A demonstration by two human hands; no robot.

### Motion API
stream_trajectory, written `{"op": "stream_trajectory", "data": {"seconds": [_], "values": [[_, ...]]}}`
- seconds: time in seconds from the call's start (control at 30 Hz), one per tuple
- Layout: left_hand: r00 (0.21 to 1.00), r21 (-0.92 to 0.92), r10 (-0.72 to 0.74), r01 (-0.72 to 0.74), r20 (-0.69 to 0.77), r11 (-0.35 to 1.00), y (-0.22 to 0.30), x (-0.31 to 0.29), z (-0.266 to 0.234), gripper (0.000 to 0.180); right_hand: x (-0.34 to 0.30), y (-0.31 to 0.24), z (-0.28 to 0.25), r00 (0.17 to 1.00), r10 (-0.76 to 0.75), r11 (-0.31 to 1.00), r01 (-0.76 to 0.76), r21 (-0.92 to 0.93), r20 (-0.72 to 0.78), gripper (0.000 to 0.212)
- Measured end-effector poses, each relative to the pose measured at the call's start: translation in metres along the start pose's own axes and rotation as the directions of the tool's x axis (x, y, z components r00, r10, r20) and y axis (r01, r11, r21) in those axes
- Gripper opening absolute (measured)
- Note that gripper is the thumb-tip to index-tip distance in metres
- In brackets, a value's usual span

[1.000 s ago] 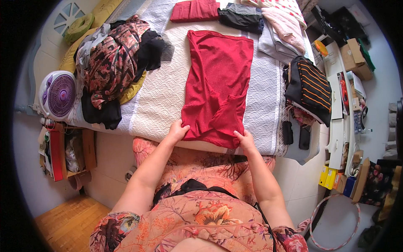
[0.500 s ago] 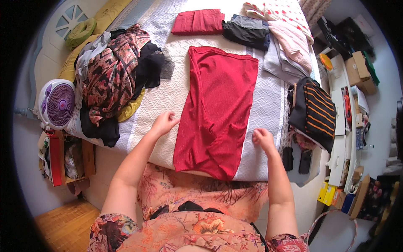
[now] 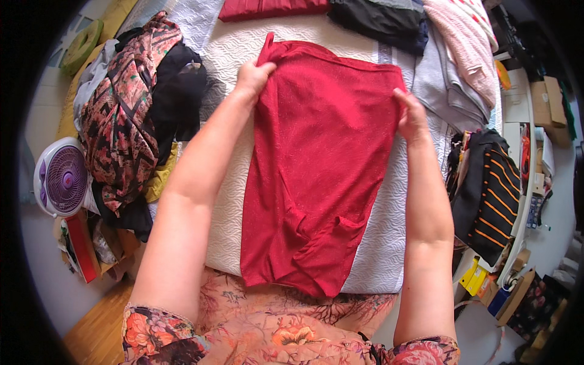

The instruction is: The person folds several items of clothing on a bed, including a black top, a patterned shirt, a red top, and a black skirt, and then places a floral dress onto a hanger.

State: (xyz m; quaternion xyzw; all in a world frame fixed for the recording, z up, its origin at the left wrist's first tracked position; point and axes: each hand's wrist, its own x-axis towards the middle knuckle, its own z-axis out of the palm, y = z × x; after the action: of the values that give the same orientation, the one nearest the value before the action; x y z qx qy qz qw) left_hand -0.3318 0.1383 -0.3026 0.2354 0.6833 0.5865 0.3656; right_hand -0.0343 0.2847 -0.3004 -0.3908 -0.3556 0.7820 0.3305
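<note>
The left hand (image 3: 254,79) pinches a red garment (image 3: 331,134) at 1 far corner; the right hand (image 3: 412,117), partly hidden, seems to pinch its right edge below the other. The garment is spread over the bed (image 3: 222,234), right of a clothes heap (image 3: 125,109).

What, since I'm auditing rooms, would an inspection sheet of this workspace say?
Surface: pale quilted cover, partly hidden.
Job's things: red cloth, spread out, creased toward its near edge.
Clutter: heaped clothes left; striped black garment right; folded dark cloth beyond.
Hands: left hand grips the red cloth near its far left corner; right hand holds its right edge near the far corner.
Cables: nothing clearly seen.
Surroundings: purple-and-white fan left, cardboard box right.
</note>
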Motion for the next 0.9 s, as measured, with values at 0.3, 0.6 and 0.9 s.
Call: {"op": "stream_trajectory", "data": {"seconds": [0.3, 0.6, 0.9], "values": [[0.994, 0.060, 0.099, -0.097, -0.038, 0.993, 0.036, 0.014, -0.045, 0.029, -0.017, -0.045, -0.008, 0.770, -0.634, 0.663, 0.491, -0.566, -0.075, 0.024], [0.971, 0.541, 0.034, 0.103, -0.237, 0.834, -0.030, 0.029, -0.050, 0.059, -0.038, -0.015, -0.021, 0.935, 0.058, 0.964, -0.144, -0.224, -0.351, 0.048], [0.920, 0.643, 0.390, -0.315, 0.028, 0.698, 0.036, 0.006, 0.004, 0.022, -0.018, -0.014, 0.045, 0.802, -0.597, 0.299, 0.233, -0.925, 0.010, 0.027]]}}
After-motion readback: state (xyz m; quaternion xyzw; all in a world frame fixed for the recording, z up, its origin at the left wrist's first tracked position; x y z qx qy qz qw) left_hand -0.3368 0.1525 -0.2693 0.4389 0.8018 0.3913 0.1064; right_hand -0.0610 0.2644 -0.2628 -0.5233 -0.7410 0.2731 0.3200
